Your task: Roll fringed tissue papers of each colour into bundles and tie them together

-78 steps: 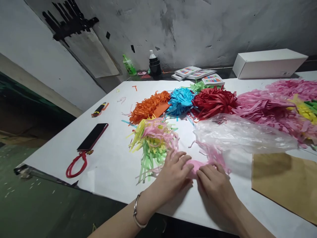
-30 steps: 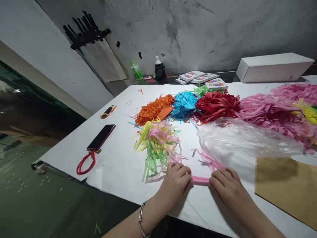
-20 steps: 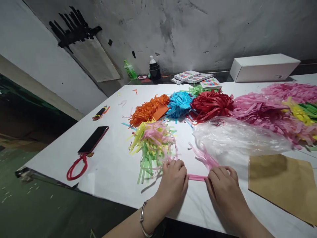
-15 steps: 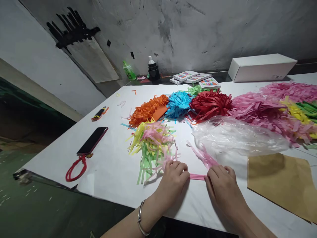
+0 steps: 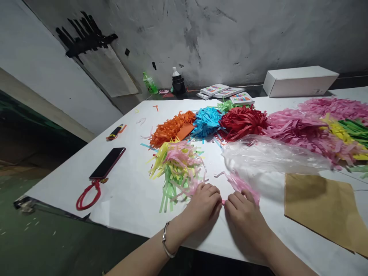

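Both of my hands are low over the white table, close together, on one pink paper tassel (image 5: 240, 182). My left hand (image 5: 204, 201) is closed on one end of its twisted middle, with pale pink strips (image 5: 191, 186) fanning out past the fingers. My right hand (image 5: 243, 211) pinches the other side, and loose pink strips spread behind its knuckles. Only a short bit of the twisted pink band shows between the fingertips. Left of my left hand lie yellow, pink and green fringed strips (image 5: 172, 168).
Orange (image 5: 169, 128), blue (image 5: 207, 122) and red (image 5: 244, 122) fringe piles line the back, with pink fringe (image 5: 299, 126) at right. A clear plastic bag (image 5: 276, 155) and brown cardboard (image 5: 319, 207) lie to the right. A phone (image 5: 108, 163) and a black-yellow cutter (image 5: 115, 131) lie left.
My right hand has moved left, close to my left hand. The stretch of twisted pink paper showing between them has become much shorter.
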Tool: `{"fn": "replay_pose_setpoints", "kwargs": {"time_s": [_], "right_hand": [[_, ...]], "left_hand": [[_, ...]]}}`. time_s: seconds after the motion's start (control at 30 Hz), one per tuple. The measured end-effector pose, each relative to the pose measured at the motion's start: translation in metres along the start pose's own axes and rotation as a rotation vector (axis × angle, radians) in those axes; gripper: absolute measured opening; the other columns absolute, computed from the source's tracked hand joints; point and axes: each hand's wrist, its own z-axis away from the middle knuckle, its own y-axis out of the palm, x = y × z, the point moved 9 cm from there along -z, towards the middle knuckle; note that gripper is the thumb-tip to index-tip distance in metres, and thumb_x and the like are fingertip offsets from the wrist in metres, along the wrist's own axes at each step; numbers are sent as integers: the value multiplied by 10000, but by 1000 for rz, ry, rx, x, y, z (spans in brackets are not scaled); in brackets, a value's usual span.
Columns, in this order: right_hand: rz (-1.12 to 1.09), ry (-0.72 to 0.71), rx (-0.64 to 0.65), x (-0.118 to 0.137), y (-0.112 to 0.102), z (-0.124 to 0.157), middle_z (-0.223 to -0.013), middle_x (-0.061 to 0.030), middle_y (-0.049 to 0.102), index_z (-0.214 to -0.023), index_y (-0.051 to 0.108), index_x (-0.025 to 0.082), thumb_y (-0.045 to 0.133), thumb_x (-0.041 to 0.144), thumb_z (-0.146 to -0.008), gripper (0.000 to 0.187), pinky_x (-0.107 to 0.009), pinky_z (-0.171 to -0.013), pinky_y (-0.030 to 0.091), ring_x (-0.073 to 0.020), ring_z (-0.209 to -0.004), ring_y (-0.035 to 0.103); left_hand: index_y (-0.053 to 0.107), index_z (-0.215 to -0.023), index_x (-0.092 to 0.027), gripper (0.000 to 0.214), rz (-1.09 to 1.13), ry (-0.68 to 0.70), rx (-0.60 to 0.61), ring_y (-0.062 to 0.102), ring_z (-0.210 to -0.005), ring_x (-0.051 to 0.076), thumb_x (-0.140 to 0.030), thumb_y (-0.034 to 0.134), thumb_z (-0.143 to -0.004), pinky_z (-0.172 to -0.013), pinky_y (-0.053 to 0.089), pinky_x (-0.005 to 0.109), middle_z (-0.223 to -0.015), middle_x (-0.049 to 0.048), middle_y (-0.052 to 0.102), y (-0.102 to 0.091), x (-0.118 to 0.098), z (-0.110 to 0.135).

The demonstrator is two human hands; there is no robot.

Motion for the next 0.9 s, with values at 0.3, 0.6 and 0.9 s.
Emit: {"fn": "replay_pose_setpoints", "kwargs": {"time_s": [0.3, 0.6, 0.9], "right_hand": [[-207, 226, 20, -28, -14, 15, -772, -20, 582, -787, 608, 194, 450, 90, -961, 257, -379, -883, 325, -189, -774, 494], [-86, 360, 16, -42, -7, 12, -727, -27, 573, -706, 551, 209, 502, 99, -880, 211, -445, -888, 297, -210, -741, 497], [80, -40, 48, -9, -5, 9, -766, -11, 580, -767, 597, 204, 551, 3, -816, 212, -465, -1058, 287, -208, -796, 520]], "left_hand": [[615, -840, -182, 120, -23, -178, 14, 534, -884, 218, -128, 545, -921, -816, 366, 393, -944, 46, 638, 1, 3, 2], [619, -785, -177, 80, -285, -225, 68, 544, -848, 260, -124, 588, -837, -833, 384, 487, -875, 80, 637, -6, -4, -14], [645, -821, -180, 108, -356, 128, 121, 578, -851, 216, -143, 611, -917, -806, 486, 407, -886, 62, 632, 35, -25, 0]]}}
